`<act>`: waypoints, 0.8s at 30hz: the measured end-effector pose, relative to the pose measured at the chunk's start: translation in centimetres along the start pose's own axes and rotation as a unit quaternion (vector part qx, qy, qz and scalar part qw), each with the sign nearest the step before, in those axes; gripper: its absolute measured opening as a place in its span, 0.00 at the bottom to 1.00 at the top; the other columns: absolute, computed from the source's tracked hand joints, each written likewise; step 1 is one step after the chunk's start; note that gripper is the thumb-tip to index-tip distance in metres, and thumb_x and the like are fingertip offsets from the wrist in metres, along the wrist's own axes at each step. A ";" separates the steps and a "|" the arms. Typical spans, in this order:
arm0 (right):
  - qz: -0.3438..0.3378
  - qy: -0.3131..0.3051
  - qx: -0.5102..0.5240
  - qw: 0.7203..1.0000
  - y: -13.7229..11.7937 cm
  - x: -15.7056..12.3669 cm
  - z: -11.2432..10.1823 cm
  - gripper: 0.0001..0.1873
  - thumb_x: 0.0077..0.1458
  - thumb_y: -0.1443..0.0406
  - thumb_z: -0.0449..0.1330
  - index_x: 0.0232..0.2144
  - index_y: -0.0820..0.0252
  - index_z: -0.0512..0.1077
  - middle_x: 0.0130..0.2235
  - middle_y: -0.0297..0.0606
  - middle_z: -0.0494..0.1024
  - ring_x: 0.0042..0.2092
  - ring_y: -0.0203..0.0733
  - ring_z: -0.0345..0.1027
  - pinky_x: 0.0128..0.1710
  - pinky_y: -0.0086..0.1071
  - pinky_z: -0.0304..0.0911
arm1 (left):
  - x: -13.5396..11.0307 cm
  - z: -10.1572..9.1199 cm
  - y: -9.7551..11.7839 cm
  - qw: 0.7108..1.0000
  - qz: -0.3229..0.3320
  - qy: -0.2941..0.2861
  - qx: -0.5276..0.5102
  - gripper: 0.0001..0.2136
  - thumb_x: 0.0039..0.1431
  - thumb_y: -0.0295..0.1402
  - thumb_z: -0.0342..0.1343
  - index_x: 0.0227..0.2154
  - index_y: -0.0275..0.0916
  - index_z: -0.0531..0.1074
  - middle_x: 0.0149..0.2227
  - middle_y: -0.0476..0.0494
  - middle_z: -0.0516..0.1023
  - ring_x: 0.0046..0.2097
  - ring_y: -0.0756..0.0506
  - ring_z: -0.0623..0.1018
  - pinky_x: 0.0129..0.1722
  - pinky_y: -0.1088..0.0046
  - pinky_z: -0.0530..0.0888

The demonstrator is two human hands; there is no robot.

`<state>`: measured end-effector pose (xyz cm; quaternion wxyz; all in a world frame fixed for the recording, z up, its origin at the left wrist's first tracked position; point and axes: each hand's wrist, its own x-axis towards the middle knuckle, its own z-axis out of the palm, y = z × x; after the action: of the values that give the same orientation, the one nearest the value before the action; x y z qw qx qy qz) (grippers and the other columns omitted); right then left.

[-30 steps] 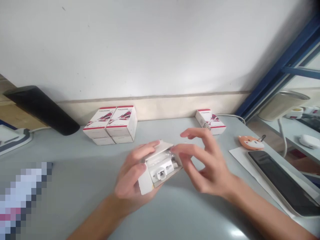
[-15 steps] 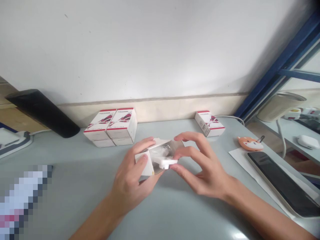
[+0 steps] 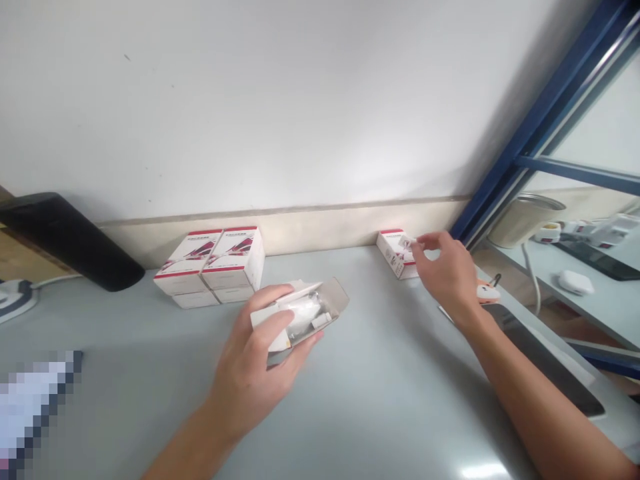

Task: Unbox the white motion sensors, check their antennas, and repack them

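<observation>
The left hand was clamped around an open white box, its mouth tilted up, a clear plastic packet and a small white block inside. Under the right forearm lay a dark-screened phone. The hands were well apart; the right hand pinched a small white piece, slightly blurred, between thumb and fingers. Just beyond those fingertips stood a lone red-and-white carton. Past the left hand sat stacked cartons, and farther left leaned a black cylinder.
</observation>
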<state>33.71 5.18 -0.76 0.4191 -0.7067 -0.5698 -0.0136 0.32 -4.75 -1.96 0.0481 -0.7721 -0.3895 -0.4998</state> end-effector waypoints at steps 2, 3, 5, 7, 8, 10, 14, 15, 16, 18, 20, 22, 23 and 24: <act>0.009 -0.027 -0.017 0.999 0.9 0.1 0.6 0.11 0.64 0.56 0.60 0.41 0.56 0.76 0.43 0.46 0.84 0.51 0.58 0.71 0.49 0.47 0.63 | 0.0 0.0 -0.1 1.000 0.010 -0.002 -0.005 0.24 0.58 0.22 0.70 0.52 0.46 0.68 0.59 0.36 0.76 0.57 0.38 0.83 0.49 0.58 0.86; 0.007 -0.031 -0.028 0.999 1.2 0.1 0.9 0.12 0.64 0.56 0.59 0.42 0.56 0.76 0.44 0.47 0.83 0.52 0.59 0.71 0.50 0.48 0.64 | 0.1 0.0 -0.1 1.000 0.010 -0.003 -0.007 0.24 0.59 0.22 0.69 0.52 0.46 0.67 0.59 0.37 0.76 0.57 0.38 0.83 0.50 0.57 0.86; -0.004 -0.028 -0.056 0.998 1.8 0.2 1.3 0.13 0.65 0.56 0.59 0.42 0.57 0.78 0.48 0.49 0.82 0.55 0.61 0.69 0.55 0.51 0.63 | 0.3 -0.2 0.0 1.000 0.008 -0.008 -0.007 0.24 0.59 0.22 0.68 0.53 0.46 0.67 0.60 0.36 0.75 0.58 0.37 0.82 0.52 0.55 0.85; -0.015 -0.029 -0.079 0.996 2.1 0.2 1.4 0.14 0.65 0.56 0.58 0.43 0.58 0.79 0.51 0.52 0.80 0.58 0.63 0.66 0.59 0.55 0.61 | 0.7 -0.4 0.3 1.000 0.016 -0.022 0.002 0.24 0.60 0.21 0.67 0.54 0.46 0.66 0.60 0.35 0.74 0.61 0.36 0.80 0.55 0.51 0.83; -0.018 -0.026 -0.081 0.996 2.0 0.2 1.4 0.15 0.65 0.57 0.58 0.45 0.58 0.79 0.52 0.53 0.78 0.58 0.64 0.66 0.60 0.56 0.61 | 0.9 -0.5 0.4 0.999 0.023 -0.032 0.008 0.25 0.60 0.21 0.66 0.55 0.46 0.65 0.60 0.34 0.73 0.62 0.35 0.78 0.57 0.50 0.82; -0.037 0.002 -0.053 0.998 1.1 -0.1 1.0 0.16 0.66 0.57 0.57 0.48 0.59 0.79 0.53 0.54 0.76 0.58 0.63 0.66 0.59 0.57 0.63 | 1.2 -0.7 0.6 0.998 0.038 -0.048 0.015 0.26 0.60 0.19 0.64 0.57 0.44 0.64 0.61 0.31 0.73 0.64 0.35 0.77 0.59 0.47 0.79; -0.228 0.083 0.117 0.963 -3.4 -2.8 -0.5 0.09 0.65 0.64 0.59 0.45 0.54 0.78 0.48 0.46 0.75 0.51 0.54 0.72 0.54 0.50 0.68 | 1.5 -0.8 0.8 0.995 0.067 -0.074 0.019 0.27 0.61 0.17 0.62 0.60 0.43 0.63 0.63 0.29 0.71 0.65 0.36 0.76 0.63 0.45 0.76; -0.300 0.079 0.152 0.938 -4.7 -3.8 -0.9 0.09 0.63 0.67 0.60 0.45 0.52 0.77 0.46 0.44 0.76 0.49 0.52 0.73 0.51 0.48 0.69 | 1.5 -0.8 0.8 0.994 0.076 -0.079 0.022 0.27 0.61 0.17 0.61 0.60 0.42 0.63 0.63 0.29 0.71 0.65 0.36 0.76 0.63 0.45 0.76; -0.369 0.069 0.174 0.910 -5.9 -4.8 -1.3 0.11 0.61 0.69 0.61 0.45 0.51 0.77 0.46 0.43 0.75 0.47 0.51 0.73 0.48 0.47 0.69 | 1.6 -0.8 0.8 0.993 0.084 -0.083 0.025 0.27 0.61 0.16 0.61 0.60 0.42 0.63 0.63 0.28 0.72 0.65 0.37 0.76 0.64 0.46 0.76; -0.464 0.033 0.181 0.867 -7.5 -6.5 -1.7 0.13 0.59 0.70 0.62 0.45 0.52 0.78 0.48 0.43 0.75 0.48 0.51 0.72 0.47 0.47 0.70 | 1.6 -0.8 0.9 0.990 0.103 -0.087 0.030 0.27 0.61 0.15 0.61 0.60 0.41 0.63 0.62 0.28 0.73 0.65 0.37 0.76 0.64 0.48 0.76; -0.491 -0.029 0.169 0.854 -8.1 -7.5 -1.7 0.11 0.61 0.67 0.62 0.46 0.54 0.79 0.52 0.45 0.75 0.53 0.54 0.71 0.50 0.48 0.70 | 1.7 -0.8 0.9 0.989 0.116 -0.089 0.034 0.28 0.60 0.15 0.61 0.60 0.41 0.64 0.62 0.28 0.73 0.65 0.37 0.76 0.64 0.49 0.76; -0.479 -0.090 0.164 0.857 -7.9 -7.6 -1.5 0.10 0.64 0.65 0.62 0.47 0.56 0.78 0.54 0.46 0.75 0.57 0.56 0.68 0.53 0.50 0.69 | 1.7 -0.8 1.0 0.988 0.120 -0.092 0.037 0.28 0.60 0.14 0.62 0.59 0.41 0.64 0.61 0.28 0.73 0.65 0.38 0.75 0.63 0.50 0.76; -0.467 -0.117 0.169 0.860 -7.7 -7.5 -1.4 0.09 0.66 0.65 0.61 0.47 0.55 0.78 0.55 0.47 0.74 0.57 0.55 0.68 0.54 0.50 0.68 | 1.7 -0.8 1.1 0.987 0.121 -0.095 0.039 0.27 0.60 0.14 0.62 0.59 0.41 0.64 0.61 0.29 0.74 0.65 0.38 0.75 0.63 0.50 0.76; -0.451 -0.140 0.179 0.863 -7.6 -7.4 -1.3 0.08 0.68 0.64 0.61 0.47 0.55 0.78 0.56 0.46 0.74 0.56 0.54 0.68 0.54 0.49 0.68 | 1.8 -0.8 1.1 0.987 0.122 -0.097 0.042 0.27 0.60 0.14 0.62 0.59 0.40 0.65 0.61 0.28 0.74 0.65 0.38 0.75 0.63 0.50 0.76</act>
<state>25.52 -1.52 0.80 0.4023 -0.2805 -0.8715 -0.0002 0.81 -4.88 0.17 0.1033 -0.8562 -0.3159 -0.3956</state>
